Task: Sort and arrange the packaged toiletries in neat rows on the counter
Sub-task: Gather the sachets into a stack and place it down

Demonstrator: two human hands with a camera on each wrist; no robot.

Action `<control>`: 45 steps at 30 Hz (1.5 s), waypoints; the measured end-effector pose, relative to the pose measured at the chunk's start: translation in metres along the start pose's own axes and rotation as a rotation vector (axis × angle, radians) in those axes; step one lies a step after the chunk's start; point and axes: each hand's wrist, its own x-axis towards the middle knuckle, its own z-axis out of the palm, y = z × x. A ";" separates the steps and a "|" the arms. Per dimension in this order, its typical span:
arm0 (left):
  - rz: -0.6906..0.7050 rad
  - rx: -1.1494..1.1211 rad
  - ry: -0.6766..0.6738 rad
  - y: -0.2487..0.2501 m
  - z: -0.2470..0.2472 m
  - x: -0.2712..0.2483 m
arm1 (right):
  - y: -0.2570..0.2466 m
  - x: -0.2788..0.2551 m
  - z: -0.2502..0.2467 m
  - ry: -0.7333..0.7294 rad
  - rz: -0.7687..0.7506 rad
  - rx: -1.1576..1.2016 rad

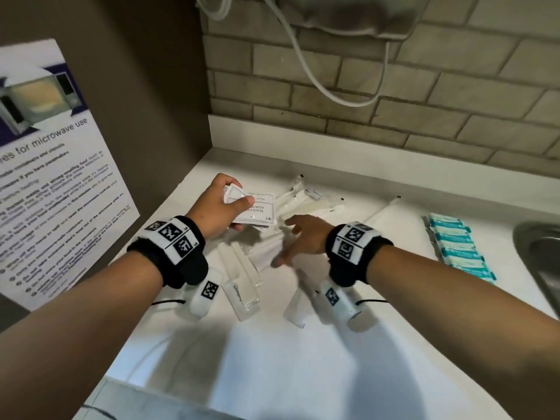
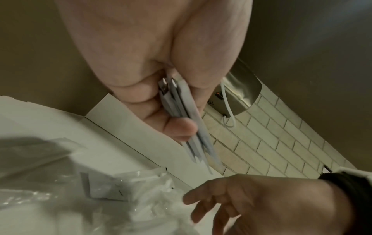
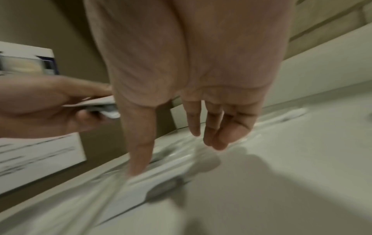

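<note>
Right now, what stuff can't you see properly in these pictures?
- Sachets: the left hand covers part of the print in the head view; the left wrist view shows only their edges.
- Clear packets: the right wrist view smears them with motion blur; their labels are too small in the head view.
- Right hand: fingertips blurred, so contact with the packets is unclear.
- Sink: cut off by the head view's right edge.
- Teal packs: print too small.

Right hand (image 1: 298,237) motion-blurred in head and right wrist views; can't tell if its fingers (image 3: 219,136) touch the clear packets (image 1: 242,286). Sachet stack (image 1: 253,212) print partly covered by left thumb, text unreadable in full. Sink (image 1: 539,253) cut off at right edge. Poster (image 1: 51,177) cropped left.
</note>
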 end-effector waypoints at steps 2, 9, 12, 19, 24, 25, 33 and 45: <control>-0.003 0.011 -0.007 0.003 0.005 0.003 | 0.022 0.015 -0.018 0.138 0.068 0.012; 0.008 0.047 -0.042 0.009 0.020 0.010 | 0.080 0.062 -0.012 0.143 0.391 -0.190; 0.017 0.054 -0.051 0.011 0.023 0.012 | 0.069 0.066 0.006 0.167 0.362 -0.158; 0.036 0.056 -0.072 0.014 0.029 0.012 | -0.003 0.029 0.034 0.111 -0.100 -0.168; 0.050 0.029 -0.057 0.017 0.022 0.011 | -0.022 0.016 0.039 0.053 -0.229 0.085; 0.054 0.022 -0.057 0.017 0.020 0.011 | -0.021 0.013 0.037 0.055 -0.251 0.128; 0.131 0.084 -0.155 0.020 0.041 0.003 | 0.028 -0.013 0.003 0.177 -0.241 0.472; 0.265 0.638 -0.651 0.025 0.132 -0.020 | 0.118 -0.064 -0.001 0.371 -0.049 0.259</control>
